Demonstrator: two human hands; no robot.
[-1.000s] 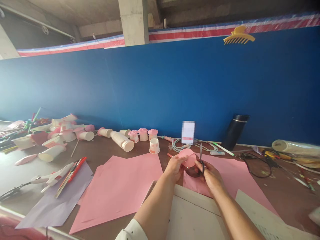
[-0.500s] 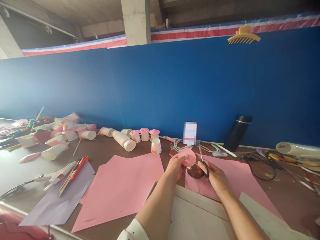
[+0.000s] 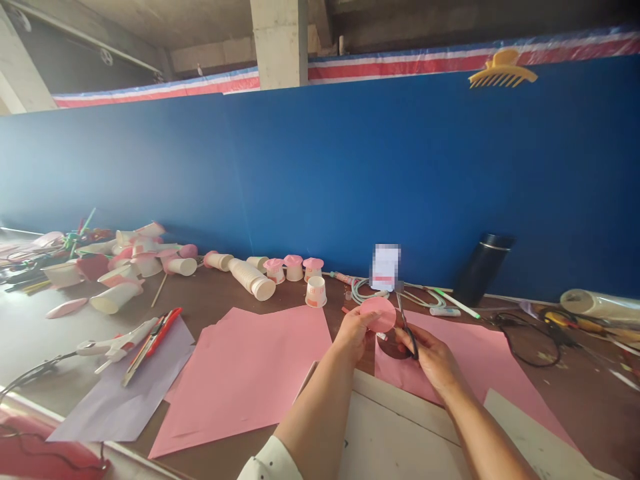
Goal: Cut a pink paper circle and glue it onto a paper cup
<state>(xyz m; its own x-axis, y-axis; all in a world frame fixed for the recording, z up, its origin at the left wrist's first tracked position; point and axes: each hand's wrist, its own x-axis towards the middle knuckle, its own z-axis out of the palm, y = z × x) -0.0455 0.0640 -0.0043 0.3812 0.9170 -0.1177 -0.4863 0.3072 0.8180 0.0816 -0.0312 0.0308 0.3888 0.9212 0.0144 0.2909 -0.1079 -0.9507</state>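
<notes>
Pinched in my left hand (image 3: 356, 329) is a round pink paper disc (image 3: 379, 314), held up above the table. My right hand (image 3: 429, 352) grips scissors (image 3: 409, 332) by their black handles, with the blades pointing up beside the disc's right edge. Whether the blades touch the paper I cannot tell. Under my right hand lies a sheet of pink paper (image 3: 470, 337) with a round dark area at its left side. A larger stack of pink sheets (image 3: 250, 373) rests left of my forearm. Beyond it stands a white paper cup (image 3: 316, 292) near several pink-topped cups (image 3: 293, 268).
At left, a red utility knife (image 3: 153, 343) and a glue gun (image 3: 117, 343) lie on purple paper (image 3: 125, 407). Paper cups and pink pieces heap behind them. A black bottle (image 3: 484, 270) stands against the blue partition (image 3: 350, 167). Cables (image 3: 533, 350) lie at right.
The whole view has shifted slightly, so things sit a little farther right. The disc stays in my left hand and the scissors in my right, with the blades slightly more upright.
</notes>
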